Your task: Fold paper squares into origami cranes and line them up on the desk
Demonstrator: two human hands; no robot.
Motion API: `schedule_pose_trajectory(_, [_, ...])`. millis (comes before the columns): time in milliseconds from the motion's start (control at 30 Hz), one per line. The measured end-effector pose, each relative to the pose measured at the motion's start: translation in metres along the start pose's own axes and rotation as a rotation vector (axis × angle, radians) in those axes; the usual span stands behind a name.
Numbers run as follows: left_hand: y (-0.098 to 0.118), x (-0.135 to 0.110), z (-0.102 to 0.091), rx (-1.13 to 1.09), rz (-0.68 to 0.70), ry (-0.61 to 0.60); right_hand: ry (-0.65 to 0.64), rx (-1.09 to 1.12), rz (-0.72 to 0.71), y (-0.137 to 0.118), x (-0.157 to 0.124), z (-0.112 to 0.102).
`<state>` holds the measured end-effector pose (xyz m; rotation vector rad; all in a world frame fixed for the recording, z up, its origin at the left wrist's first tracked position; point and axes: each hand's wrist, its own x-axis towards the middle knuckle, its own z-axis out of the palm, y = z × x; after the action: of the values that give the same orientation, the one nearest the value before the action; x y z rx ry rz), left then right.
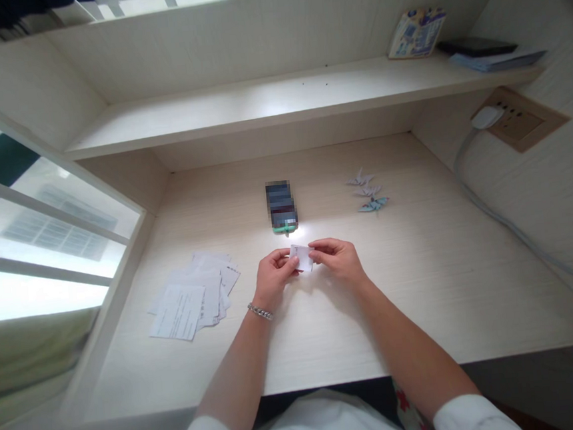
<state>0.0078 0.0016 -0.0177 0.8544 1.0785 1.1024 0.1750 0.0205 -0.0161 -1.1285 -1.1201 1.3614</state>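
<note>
A small folded piece of white paper (pixel 303 258) is held up between both hands, just above the desk. My left hand (pixel 274 276) pinches its left edge between thumb and fingers; a chain bracelet circles that wrist. At the paper's right edge, my right hand (pixel 339 258) grips it with thumb and forefinger. Right beyond the paper lies a phone-like dark device (pixel 281 205), its surface pixelated, with a green strip at its near end and a bright glow beside it. Fine print or creases on the paper are too small to make out.
Loose printed sheets (pixel 179 311) lie in a pile at the left. Several folded paper cranes (pixel 373 204), one blue, sit at the back right. A shelf (pixel 237 109) spans the back, bearing a small box (pixel 416 33). A grey cable (pixel 497 216) runs down the right wall.
</note>
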Motion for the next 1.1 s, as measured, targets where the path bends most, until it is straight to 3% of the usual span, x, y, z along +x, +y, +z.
schedule_pose_trajectory(300, [0.0028,-0.0043,0.0033,0.132,-0.02,-0.071,-0.108,-0.054,0.038,-0.0021,0.0002,-0.0056])
schedule_pose_trajectory(1100, [-0.0002,-0.0031,0.0078,0.194,0.037,0.008,-0.045,-0.094,0.014,-0.0071,-0.0024,0.0003])
